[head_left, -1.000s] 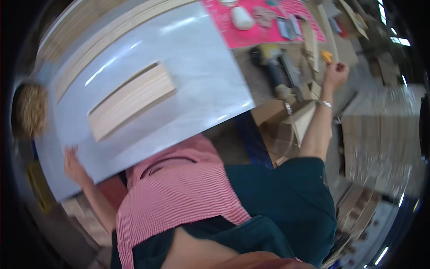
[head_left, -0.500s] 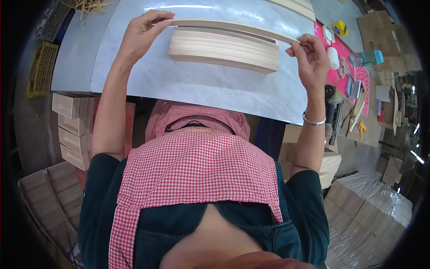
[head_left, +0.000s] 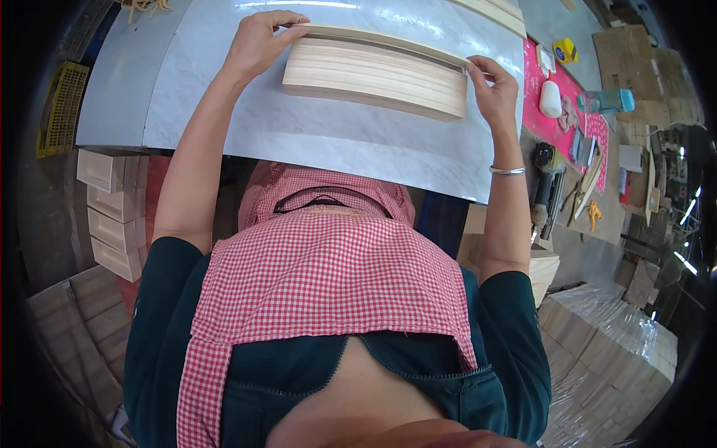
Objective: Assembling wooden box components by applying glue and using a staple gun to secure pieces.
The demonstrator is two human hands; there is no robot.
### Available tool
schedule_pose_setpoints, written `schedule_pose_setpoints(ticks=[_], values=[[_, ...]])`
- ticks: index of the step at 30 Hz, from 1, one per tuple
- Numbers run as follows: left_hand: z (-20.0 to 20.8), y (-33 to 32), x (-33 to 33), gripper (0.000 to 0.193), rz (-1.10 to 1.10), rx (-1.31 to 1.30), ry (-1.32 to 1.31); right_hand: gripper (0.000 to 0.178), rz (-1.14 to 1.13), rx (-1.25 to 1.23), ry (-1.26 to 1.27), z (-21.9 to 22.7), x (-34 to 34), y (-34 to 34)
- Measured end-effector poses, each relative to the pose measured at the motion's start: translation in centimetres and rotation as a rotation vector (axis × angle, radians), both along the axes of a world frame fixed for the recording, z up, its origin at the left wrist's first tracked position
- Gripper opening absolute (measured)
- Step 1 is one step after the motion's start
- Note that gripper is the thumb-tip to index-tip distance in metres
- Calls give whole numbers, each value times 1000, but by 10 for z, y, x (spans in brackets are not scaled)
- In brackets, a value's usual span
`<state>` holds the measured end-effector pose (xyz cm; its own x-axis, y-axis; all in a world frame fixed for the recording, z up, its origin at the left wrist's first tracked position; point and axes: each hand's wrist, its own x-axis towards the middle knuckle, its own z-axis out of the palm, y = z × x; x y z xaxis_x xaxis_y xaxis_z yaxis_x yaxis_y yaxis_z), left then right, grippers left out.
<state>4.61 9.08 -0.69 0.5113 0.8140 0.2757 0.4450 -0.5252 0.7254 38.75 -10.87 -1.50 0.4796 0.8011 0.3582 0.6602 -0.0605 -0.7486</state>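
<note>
A long, pale wooden box (head_left: 373, 81) lies lengthwise on the table, its near side facing me. Along its far top edge runs a thin wooden strip (head_left: 388, 43), which spans the box from end to end. My left hand (head_left: 261, 43) pinches the strip's left end between thumb and fingers, just beyond the box's corner. At the other end, my right hand (head_left: 493, 91) grips the strip in a pinch beside the box's right corner. A dark narrow gap shows between strip and box; whether they touch cannot be made out.
The box rests on a pale marbled table (head_left: 314, 138). Wooden boards (head_left: 493, 15) lie at its far right. A pink cloth (head_left: 534, 112) bears a white bottle (head_left: 550, 99). Stacked wooden boxes (head_left: 112, 209) stand below left, a wrapped stack (head_left: 605, 351) below right.
Both hands have moved inward and brought the strip down closer to the box's far top edge. The box's open slot is now mostly covered.
</note>
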Motion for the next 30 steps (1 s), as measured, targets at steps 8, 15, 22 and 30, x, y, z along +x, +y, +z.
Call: schedule_pose_setpoints(ticks=[8, 15, 22, 30], values=[[-8, 3, 1, 25, 17, 33, 46, 16, 16, -50, 10, -4, 0, 1], [-12, 9, -2, 24, -27, 0, 39, 15, 44, -31, -41, -5, 3, -2], [1, 1, 11, 24, 32, -73, -23, 17, 62, -47, 42, -1, 10, 6], [13, -10, 14, 21, 224, -389, -104, 21, -28, -124, 172, 0, 5, 6]])
